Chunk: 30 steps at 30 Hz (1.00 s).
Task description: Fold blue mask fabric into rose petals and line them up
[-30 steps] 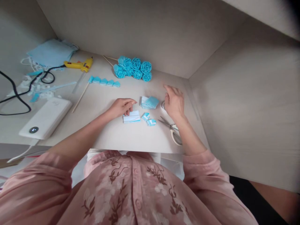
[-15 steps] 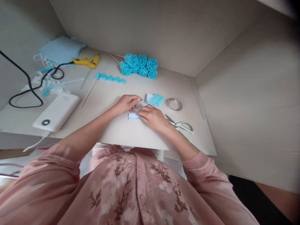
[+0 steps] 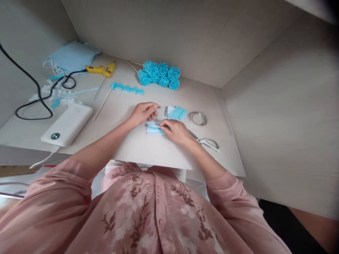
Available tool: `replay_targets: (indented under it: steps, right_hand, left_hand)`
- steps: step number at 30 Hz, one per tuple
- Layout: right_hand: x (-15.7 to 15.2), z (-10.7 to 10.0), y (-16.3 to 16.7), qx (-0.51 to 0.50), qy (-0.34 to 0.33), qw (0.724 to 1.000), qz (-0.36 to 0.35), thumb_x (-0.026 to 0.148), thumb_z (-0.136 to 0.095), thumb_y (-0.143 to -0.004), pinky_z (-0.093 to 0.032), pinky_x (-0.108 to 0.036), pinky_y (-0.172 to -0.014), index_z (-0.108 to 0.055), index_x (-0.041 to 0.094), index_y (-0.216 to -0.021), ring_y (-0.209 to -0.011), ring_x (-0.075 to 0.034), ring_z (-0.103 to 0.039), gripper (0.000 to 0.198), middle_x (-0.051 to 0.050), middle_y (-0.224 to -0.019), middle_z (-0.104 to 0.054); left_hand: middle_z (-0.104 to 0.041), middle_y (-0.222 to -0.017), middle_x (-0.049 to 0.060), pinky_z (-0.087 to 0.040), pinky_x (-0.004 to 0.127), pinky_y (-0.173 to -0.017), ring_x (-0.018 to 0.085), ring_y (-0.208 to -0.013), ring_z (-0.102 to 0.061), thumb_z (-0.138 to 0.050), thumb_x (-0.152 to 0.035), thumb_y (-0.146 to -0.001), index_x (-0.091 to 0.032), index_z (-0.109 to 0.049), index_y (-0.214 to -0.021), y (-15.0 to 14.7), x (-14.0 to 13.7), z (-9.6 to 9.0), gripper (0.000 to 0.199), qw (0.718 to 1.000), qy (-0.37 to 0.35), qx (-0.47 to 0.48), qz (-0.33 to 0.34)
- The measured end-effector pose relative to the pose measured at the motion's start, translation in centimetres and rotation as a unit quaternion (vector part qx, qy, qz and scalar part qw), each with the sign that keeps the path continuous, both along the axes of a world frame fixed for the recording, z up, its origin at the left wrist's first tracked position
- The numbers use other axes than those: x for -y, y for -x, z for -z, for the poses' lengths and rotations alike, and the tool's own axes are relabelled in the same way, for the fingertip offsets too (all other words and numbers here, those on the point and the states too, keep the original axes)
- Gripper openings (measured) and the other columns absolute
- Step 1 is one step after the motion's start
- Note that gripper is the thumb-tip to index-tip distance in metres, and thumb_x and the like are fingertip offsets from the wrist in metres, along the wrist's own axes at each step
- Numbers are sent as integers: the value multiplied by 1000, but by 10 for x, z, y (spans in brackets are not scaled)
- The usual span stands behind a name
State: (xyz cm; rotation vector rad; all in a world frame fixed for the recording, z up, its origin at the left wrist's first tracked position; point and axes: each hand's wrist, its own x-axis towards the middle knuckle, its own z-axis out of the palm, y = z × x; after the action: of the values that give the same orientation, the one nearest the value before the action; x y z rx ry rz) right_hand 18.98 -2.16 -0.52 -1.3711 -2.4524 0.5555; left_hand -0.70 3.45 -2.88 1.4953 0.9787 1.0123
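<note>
A small rectangle of blue-and-white mask fabric (image 3: 152, 131) lies flat on the table before me, one blue strip of it folded up. My right hand (image 3: 174, 129) pinches this piece at its right end, thumb and fingertips together. Just beyond its far edge is my left hand (image 3: 146, 112), loosely bent, with the index finger stretched out and nothing visible in it. A small stack of cut blue and white fabric pieces (image 3: 177, 113) sits behind my right hand. White-handled scissors (image 3: 208, 141) lie to the right, partly behind my right wrist.
A coiled band (image 3: 197, 119) lies at right. Blue fabric roses (image 3: 161, 74) on sticks rest at the back. At left are a stick (image 3: 102, 104) with a folded blue strip (image 3: 128, 89), a yellow glue gun (image 3: 102, 70), stacked masks (image 3: 72, 56), scraps and a white power bank (image 3: 69, 123).
My right hand has drawn back slightly to the right, its fingers now pinching the fabric's end. My left hand has lifted off a little, and more of the piece shows.
</note>
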Motion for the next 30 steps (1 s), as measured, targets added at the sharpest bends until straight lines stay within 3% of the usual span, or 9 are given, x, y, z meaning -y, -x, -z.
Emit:
replay_targets:
  steps: [5,8,13,17,21,26,30]
  right_hand:
    - [-2,1,0,-28,12,999,31,23,-53,-94,-40,-26,-70,-65,21,-96,-74,-16,-62,13,-1,-86,-73]
    - [4,1,1,-28,4,999,25,24,-49,-96,-43,-28,-76,-65,20,-104,-83,-18,-66,19,-3,-95,-75]
    - [13,-7,-17,-15,-109,994,-17,29,-44,-100,-43,-37,-96,-63,20,-121,-111,-24,-62,30,-8,-116,-72]
    - [9,-17,-63,5,-173,981,83,26,-46,-98,-44,-39,-99,-69,20,-114,-108,-25,-63,28,-8,-112,-73]
    - [5,-13,-106,100,-140,964,201,22,-56,-91,-47,-41,-95,-71,17,-110,-107,-29,-62,25,-12,-114,-73]
    - [5,4,-116,141,-123,950,249,19,-55,-90,-48,-35,-85,-74,20,-96,-98,-25,-64,20,-10,-99,-75]
    - [12,-3,-111,112,-155,943,271,22,-50,-94,-46,-34,-79,-72,19,-96,-93,-25,-65,22,-12,-96,-74]
  left_hand:
    - [-66,-71,5,-44,17,-48,8,-53,-55,-55,-43,-89,-11,-70,-97,1,2,-7,36,1000,-6,-1,-12]
    - [-66,-70,5,-44,18,-47,9,-51,-56,-54,-45,-89,-11,-70,-102,0,3,-5,40,1000,-4,-23,15]
    - [-67,-68,5,-45,19,-49,9,-51,-57,-53,-51,-88,-12,-71,-93,1,4,2,43,993,-45,-92,59]
    - [-67,-70,5,-45,19,-50,9,-52,-56,-51,-52,-88,-12,-72,-97,1,4,1,46,992,-53,-103,42]
    - [-67,-71,5,-45,19,-51,10,-54,-55,-51,-49,-88,-12,-73,-98,0,4,0,45,991,-66,-111,16]
    - [-68,-73,5,-46,21,-57,11,-59,-57,-49,-46,-89,-13,-73,-97,2,2,3,42,988,-92,-119,-18]
    - [-72,-84,7,-47,22,-63,13,-69,-60,-50,-47,-91,-15,-74,-96,2,8,-8,40,983,-134,-120,-46]
